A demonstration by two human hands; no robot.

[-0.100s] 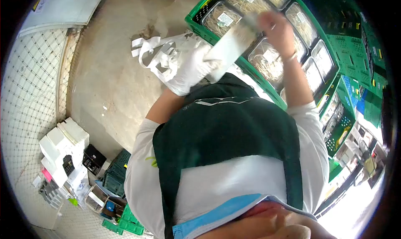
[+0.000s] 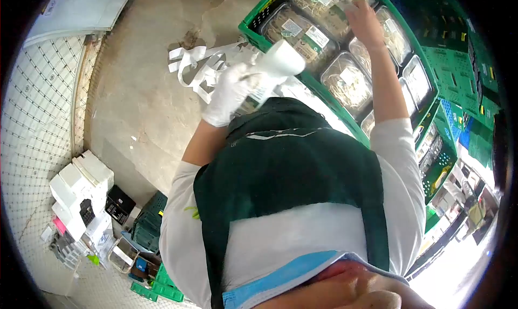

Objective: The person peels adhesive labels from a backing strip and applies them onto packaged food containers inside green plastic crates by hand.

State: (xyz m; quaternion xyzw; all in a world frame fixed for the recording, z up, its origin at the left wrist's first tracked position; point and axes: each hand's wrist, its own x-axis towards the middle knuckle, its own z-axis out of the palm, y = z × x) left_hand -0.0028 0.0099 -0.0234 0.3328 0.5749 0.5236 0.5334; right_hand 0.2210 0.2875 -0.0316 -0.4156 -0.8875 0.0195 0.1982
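Packs of pale strands (image 2: 346, 85) lie in rows in the green crate (image 2: 249, 32). Over them we extend our bare right hand (image 2: 368, 28); whether its grip holds anything, we cannot tell. Our gloved left hand (image 2: 225, 96) has its grip closed on a white roll (image 2: 285, 59). We judge the step to be work on the packs' tops, calling next for light finger pressure.

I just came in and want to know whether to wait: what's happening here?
A person's gloved left hand holds a white roll beside a green crate of clear packs with pale strands inside. The bare right hand is over the packs at the far side; whether it grips one isn't clear. Several packs carry labels.
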